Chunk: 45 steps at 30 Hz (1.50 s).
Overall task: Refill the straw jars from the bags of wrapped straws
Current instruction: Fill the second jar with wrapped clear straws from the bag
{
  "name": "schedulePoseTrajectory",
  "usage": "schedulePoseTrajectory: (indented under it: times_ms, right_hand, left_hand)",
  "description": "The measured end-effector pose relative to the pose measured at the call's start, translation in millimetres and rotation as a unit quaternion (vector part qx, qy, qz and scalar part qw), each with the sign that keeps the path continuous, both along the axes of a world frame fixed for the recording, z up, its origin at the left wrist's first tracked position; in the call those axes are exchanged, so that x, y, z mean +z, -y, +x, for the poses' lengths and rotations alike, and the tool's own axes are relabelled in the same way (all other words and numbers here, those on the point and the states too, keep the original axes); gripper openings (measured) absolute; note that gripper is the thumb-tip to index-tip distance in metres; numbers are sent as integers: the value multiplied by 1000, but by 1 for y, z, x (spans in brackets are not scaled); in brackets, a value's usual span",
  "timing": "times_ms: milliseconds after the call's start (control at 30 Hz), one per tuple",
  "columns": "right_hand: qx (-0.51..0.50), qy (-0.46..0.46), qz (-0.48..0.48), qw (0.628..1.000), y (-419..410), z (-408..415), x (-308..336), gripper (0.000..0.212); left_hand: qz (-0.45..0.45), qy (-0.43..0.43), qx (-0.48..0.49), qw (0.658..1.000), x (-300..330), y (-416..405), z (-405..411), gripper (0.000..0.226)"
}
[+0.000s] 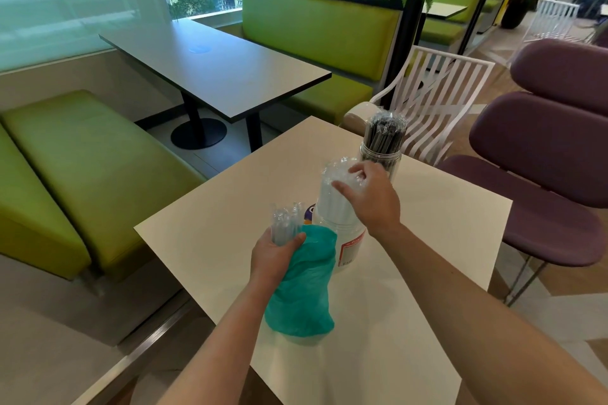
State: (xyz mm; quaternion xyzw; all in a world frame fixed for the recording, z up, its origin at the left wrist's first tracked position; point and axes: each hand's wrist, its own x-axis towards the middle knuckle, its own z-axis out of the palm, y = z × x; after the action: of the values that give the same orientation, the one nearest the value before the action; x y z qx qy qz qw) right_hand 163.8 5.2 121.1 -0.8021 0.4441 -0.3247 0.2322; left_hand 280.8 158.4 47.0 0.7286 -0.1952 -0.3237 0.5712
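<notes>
On the cream table [427, 240] stands a clear jar [342, 240] with a red-edged label, packed with wrapped clear straws [332, 197]. My right hand [368, 197] rests over their tops, fingers curled on the wrappers. My left hand [276, 250] grips a small bunch of wrapped clear straws [284, 222] together with the mouth of a teal plastic bag [302, 289] that hangs down to the table. Behind stands a second clear jar [381, 154] full of wrapped black straws [385, 131].
A white slatted chair [437, 92] stands at the table's far side, purple padded chairs [539, 148] to the right. A grey table [214, 69] and green benches [82, 171] lie to the left. A purple-and-orange object [310, 209] peeks out behind the bag.
</notes>
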Motion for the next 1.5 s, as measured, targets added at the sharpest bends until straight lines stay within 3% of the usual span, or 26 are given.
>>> schedulePoseTrajectory:
  times_ms: [133, 233, 333, 467, 633, 800, 1000, 1133, 1300, 1400, 1500]
  right_hand:
    - [5, 137, 17, 990, 2, 0, 13, 23]
    - [4, 165, 31, 986, 7, 1, 17, 17]
    - [8, 107, -7, 994, 11, 0, 11, 22]
    - [52, -46, -65, 995, 11, -9, -7, 24]
    - [36, -35, -96, 994, 1, -10, -8, 28]
    - [54, -172, -76, 981, -4, -6, -12, 44]
    - [54, -62, -107, 991, 6, -8, -12, 16]
    - [35, -44, -152, 987, 7, -13, -11, 15]
    - [21, -101, -192, 976, -3, -19, -13, 19]
    - [-21, -51, -223, 973, -25, -20, -13, 18]
    - [56, 32, -124, 990, -53, -17, -24, 14]
  left_hand:
    - [2, 2, -2, 1000, -2, 0, 0, 35]
    - [2, 1, -3, 1000, -1, 1, -1, 38]
    - [-1, 4, 0, 1000, -2, 1, -1, 33]
    - [-5, 4, 3, 1000, 0, 1, -3, 31]
    - [-1, -1, 1, 1000, 0, 1, -4, 36]
    - [-4, -12, 4, 1000, 0, 2, -5, 41]
    - [-10, -25, -3, 1000, 1, 1, -4, 52]
    - [-21, -42, -7, 999, 4, 0, -5, 49]
    - [-25, -60, -17, 998, 6, 1, -7, 47]
    - [-38, -74, -21, 996, 6, -1, -7, 42]
    - [-50, -81, -25, 995, 5, -3, -7, 41]
